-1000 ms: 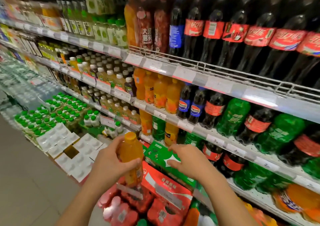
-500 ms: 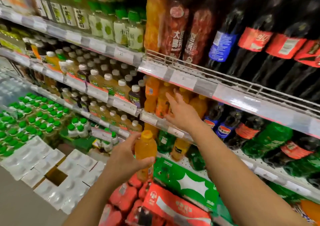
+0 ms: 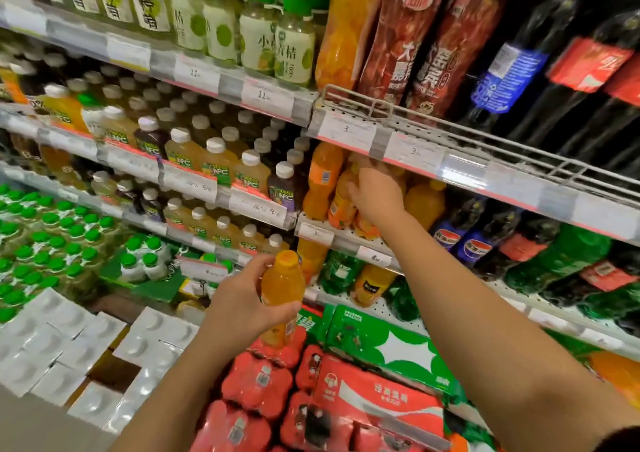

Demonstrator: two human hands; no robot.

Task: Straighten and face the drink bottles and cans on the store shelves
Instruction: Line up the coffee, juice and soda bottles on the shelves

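Observation:
My left hand [image 3: 242,299] grips a small orange drink bottle [image 3: 282,285] with an orange cap, held upright in front of the lower shelves. My right hand [image 3: 375,193] reaches into the middle shelf [image 3: 346,235] among a row of orange soda bottles [image 3: 322,181]; its fingers wrap round one of them [image 3: 343,202], though the fingertips are blurred and partly hidden under the shelf rail above. Another orange bottle [image 3: 424,204] stands just right of that hand.
Dark cola bottles [image 3: 460,237] and green soda bottles [image 3: 561,257] fill the shelf to the right. Juice bottles with white caps [image 3: 214,160] line the shelves left. Red [image 3: 377,396] and green [image 3: 391,344] drink cartons sit stacked below, white cases [image 3: 69,340] at lower left.
My right hand rose from the green carton to the middle shelf and now reaches deeper among the orange soda bottles. The view has moved closer; my left hand keeps holding its bottle.

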